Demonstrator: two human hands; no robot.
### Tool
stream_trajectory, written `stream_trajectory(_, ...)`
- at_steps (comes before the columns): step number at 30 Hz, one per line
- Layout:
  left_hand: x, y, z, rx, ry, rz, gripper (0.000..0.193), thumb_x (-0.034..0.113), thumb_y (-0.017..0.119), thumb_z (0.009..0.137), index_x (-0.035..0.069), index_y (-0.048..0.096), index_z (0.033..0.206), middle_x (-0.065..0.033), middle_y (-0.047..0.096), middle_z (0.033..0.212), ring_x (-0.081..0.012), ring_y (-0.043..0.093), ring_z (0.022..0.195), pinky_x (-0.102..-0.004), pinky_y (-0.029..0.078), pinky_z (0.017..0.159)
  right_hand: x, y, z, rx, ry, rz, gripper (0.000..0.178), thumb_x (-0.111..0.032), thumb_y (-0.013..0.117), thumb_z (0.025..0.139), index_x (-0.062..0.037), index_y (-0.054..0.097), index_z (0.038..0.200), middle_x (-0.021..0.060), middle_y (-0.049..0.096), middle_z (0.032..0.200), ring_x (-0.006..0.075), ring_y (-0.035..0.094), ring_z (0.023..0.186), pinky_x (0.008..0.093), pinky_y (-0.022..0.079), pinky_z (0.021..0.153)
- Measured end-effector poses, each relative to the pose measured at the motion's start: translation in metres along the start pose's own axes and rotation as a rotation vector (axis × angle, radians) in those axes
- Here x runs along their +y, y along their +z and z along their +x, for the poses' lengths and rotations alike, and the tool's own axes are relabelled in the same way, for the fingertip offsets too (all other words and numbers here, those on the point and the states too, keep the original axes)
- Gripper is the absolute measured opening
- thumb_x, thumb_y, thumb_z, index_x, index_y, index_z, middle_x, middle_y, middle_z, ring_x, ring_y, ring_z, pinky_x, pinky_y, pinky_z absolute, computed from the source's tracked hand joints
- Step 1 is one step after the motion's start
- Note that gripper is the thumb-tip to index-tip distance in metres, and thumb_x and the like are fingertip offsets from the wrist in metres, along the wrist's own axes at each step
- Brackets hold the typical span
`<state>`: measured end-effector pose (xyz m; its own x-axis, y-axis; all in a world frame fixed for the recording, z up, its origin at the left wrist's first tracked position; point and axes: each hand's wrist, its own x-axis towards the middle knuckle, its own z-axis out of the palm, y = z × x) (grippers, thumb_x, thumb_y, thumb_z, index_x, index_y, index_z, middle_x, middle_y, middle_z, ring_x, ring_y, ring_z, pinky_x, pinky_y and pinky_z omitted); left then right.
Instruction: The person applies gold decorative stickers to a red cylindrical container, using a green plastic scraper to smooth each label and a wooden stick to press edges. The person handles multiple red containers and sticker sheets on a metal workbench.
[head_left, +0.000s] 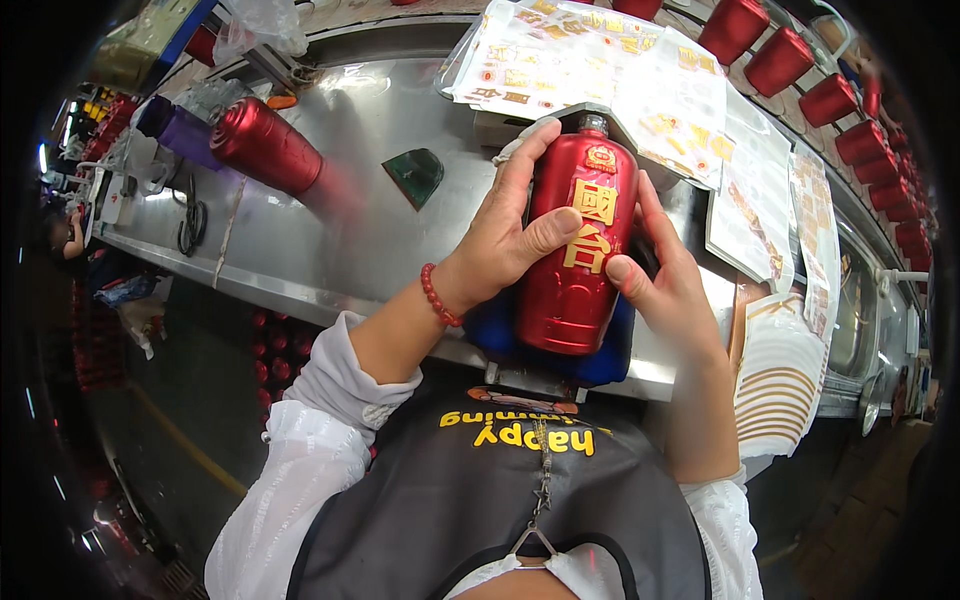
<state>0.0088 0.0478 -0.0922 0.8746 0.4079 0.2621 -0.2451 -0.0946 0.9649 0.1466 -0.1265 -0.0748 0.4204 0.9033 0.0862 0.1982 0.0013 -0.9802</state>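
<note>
Just over the metal bench's near edge, a glossy red bottle [567, 312] lies tilted, its neck away from me. Gold characters and a small gold emblem run down its front. My left hand [497, 238], a red bead bracelet at its wrist, clasps the bottle's left side with the thumb on the gold lettering. The right side is gripped by my right hand [672, 285], its thumb on the lower right of the front. Beneath the bottle shows a dark blue support [612, 362], mostly hidden. A dark green flat scraper-like piece [414, 178] lies to the left of my hands.
Another red bottle [262, 145] lies on the metal bench [350, 235] beside a purple bottle [178, 132]. Sheets of gold decals [560, 62] cover the far side. A stack of white sheets [775, 385] sits at the right. Red bottles [780, 60] line the curved track beyond.
</note>
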Motion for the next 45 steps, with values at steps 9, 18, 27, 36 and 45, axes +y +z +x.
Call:
stream_trajectory(9, 0.007, -0.004, -0.006, -0.008, 0.113, 0.249, 0.106, 0.058, 0.068, 0.088, -0.002, 0.014, 0.157, -0.0277, 0.027, 0.155, -0.0381, 0.029, 0.144, -0.0445, 0.019, 0.121, -0.013, 0.002, 0.002, -0.017, 0.006, -0.051, 0.107, -0.04, 0.079, 0.086, 0.0074, 0.014, 0.157, 0.0275, 0.041, 0.151, 0.0298, 0.043, 0.139, 0.0369, 0.035, 0.114)
stream_trajectory(18, 0.038, -0.02, 0.029, -0.158, 0.578, 0.925, 0.053, 0.053, 0.049, 0.1, 0.02, 0.062, 0.139, -0.0022, 0.066, 0.123, -0.0276, 0.045, 0.124, -0.0535, 0.009, 0.122, -0.014, 0.0, 0.001, -0.038, -0.013, -0.044, 0.106, -0.036, 0.079, 0.085, 0.0085, 0.014, 0.156, 0.0267, 0.039, 0.153, 0.029, 0.04, 0.142, 0.0374, 0.033, 0.115)
stream_trajectory(27, 0.029, -0.018, 0.038, -0.043, 0.561, 0.793, 0.047, 0.047, 0.05, 0.102, 0.018, 0.065, 0.135, -0.0012, 0.071, 0.111, -0.0259, 0.046, 0.123, -0.0531, 0.011, 0.121, -0.003, -0.001, 0.001, -0.027, -0.04, -0.054, 0.101, -0.032, 0.079, 0.086, 0.0074, 0.017, 0.156, 0.027, 0.044, 0.149, 0.0295, 0.047, 0.137, 0.0368, 0.041, 0.109)
stream_trajectory(36, 0.035, -0.01, -0.013, -0.024, 0.522, 0.965, 0.051, 0.051, 0.048, 0.101, 0.017, 0.066, 0.134, -0.0018, 0.064, 0.124, -0.0257, 0.045, 0.12, -0.0516, 0.026, 0.113, -0.082, -0.031, 0.066, -0.041, -0.276, -0.548, 0.016, -0.004, 0.07, 0.087, -0.001, 0.063, 0.101, 0.0097, 0.067, 0.077, 0.0163, 0.065, 0.069, 0.0311, 0.05, 0.062)
stream_trajectory(45, 0.014, 0.004, -0.069, 0.225, 0.349, 0.751, 0.071, 0.054, 0.048, 0.101, -0.006, 0.053, 0.14, -0.0163, 0.071, 0.105, -0.0336, 0.045, 0.129, -0.0493, 0.031, 0.111, -0.09, -0.013, 0.055, -0.459, -0.651, -0.568, 0.018, -0.009, 0.081, 0.073, -0.0119, 0.071, 0.087, 0.0032, 0.064, 0.087, 0.0225, 0.061, 0.077, 0.0353, 0.044, 0.071)
